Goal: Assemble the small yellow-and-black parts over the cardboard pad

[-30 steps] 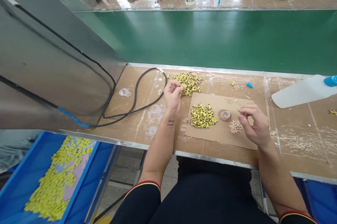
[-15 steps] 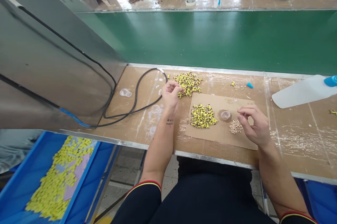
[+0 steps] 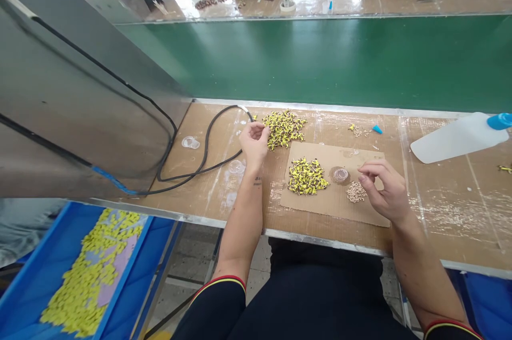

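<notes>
My left hand (image 3: 255, 142) hangs at the left edge of a loose pile of small yellow-and-black pieces (image 3: 285, 129), its fingers curled and the thumb close to the fingertips. Whatever it may hold is too small to make out. To the right, my right hand (image 3: 384, 188) is pinched over a cardboard sheet (image 3: 336, 209), and what sits between its fingertips cannot be made out. Beside it on the sheet lie a heap of tiny beige pieces (image 3: 356, 192) and a small clear cup (image 3: 341, 175). A second yellow-and-black pile (image 3: 307, 176) covers the sheet's left part.
A black cable (image 3: 208, 143) loops across the table on the left, near a clear plastic cap (image 3: 191, 142). One white bottle (image 3: 456, 140) lies at right. Below left, a blue bin (image 3: 32, 281) holds yellow pieces. People work beyond the green belt (image 3: 320, 63).
My left hand has shifted slightly left and turned, its fingertips now pointing more upward. The right hand stays pinched in nearly the same place.
</notes>
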Available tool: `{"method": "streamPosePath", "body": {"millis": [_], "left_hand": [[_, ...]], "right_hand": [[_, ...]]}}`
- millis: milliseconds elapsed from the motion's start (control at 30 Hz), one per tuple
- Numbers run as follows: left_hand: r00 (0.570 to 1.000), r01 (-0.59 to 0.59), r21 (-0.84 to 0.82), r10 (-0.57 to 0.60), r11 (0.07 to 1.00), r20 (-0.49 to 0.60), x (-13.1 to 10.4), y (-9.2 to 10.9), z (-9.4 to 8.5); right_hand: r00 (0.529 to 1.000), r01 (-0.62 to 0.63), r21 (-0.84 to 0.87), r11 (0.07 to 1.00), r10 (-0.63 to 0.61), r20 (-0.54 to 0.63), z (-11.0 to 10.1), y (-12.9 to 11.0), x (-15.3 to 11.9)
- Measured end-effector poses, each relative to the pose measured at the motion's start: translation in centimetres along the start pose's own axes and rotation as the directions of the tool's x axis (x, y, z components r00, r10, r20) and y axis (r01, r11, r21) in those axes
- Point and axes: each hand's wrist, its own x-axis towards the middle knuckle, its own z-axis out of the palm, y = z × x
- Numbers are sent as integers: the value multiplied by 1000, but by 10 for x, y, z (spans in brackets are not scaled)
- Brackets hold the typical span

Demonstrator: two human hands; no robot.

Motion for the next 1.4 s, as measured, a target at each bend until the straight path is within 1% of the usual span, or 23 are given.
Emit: {"method": "streamPosePath", "body": {"millis": [200, 333, 533, 600, 700, 800, 900, 933, 967, 1000, 1033, 1067, 1133, 1200, 1267, 1300, 1333, 1400], "left_hand": [[999, 26, 57, -24, 998, -26, 9, -11, -7], [998, -1, 135, 10, 991, -62, 11, -12, -11], [996, -25, 259, 46, 966, -75, 14, -18, -18], [996, -33, 290, 54, 956, -66, 15, -21, -19], [998, -56, 315, 65, 947, -20, 15, -23, -20], [996, -92, 320, 94, 943, 10, 14, -19, -18], [990, -139, 318, 143, 938, 11, 9, -7, -14], [985, -171, 325, 170, 930, 32, 6, -2, -13], [975, -222, 338, 207, 914, 81, 2, 4, -12], [956, -288, 353, 246, 890, 160, -3, 11, -10], [924, -357, 355, 273, 864, 267, -9, 18, -9], [872, -429, 337, 286, 838, 397, -14, 25, -8], [739, -542, 260, 306, 799, 601, -27, 37, -6], [600, -607, 178, 300, 774, 741, -38, 44, -2], [482, -666, 139, 280, 733, 830, -47, 45, 4], [435, -698, 133, 269, 704, 859, -51, 43, 8], [399, -727, 132, 258, 674, 880, -55, 40, 11], [348, -768, 133, 235, 626, 908, -60, 34, 17]], "right_hand": [[1000, -17, 8, 1000, 17, 5, 0, 0, -1], [1000, -11, 8, 1000, 10, 13, 0, 0, -1], [1000, 11, 8, 1000, -11, 20, 1, 1, 0], [1000, 8, 4, 1000, -8, 25, 1, 1, 0], [999, 15, 4, 1000, -15, 28, 1, 2, 0], [1000, 19, -19, 1000, -19, -8, -3, 5, 1], [998, 4, -63, 998, -8, -62, -12, 9, 2], [998, -10, -74, 997, 5, -59, -16, 11, 2], [999, -30, -86, 996, 27, -34, -20, 13, 2], [998, -60, -103, 993, 62, 15, -24, 15, 2], [990, -99, -127, 987, 110, 83, -29, 17, 2], [973, -140, -158, 978, 165, 161, -32, 19, 1], [907, -203, -213, 956, 265, 326, -38, 24, 0], [821, -236, -237, 942, 324, 470, -41, 29, -1], [748, -246, -243, 938, 343, 568, -42, 33, -2], [723, -247, -249, 937, 349, 596, -42, 35, -2], [705, -246, -260, 934, 357, 613, -42, 36, -3], [679, -241, -285, 928, 371, 634, -39, 38, -4]]}}
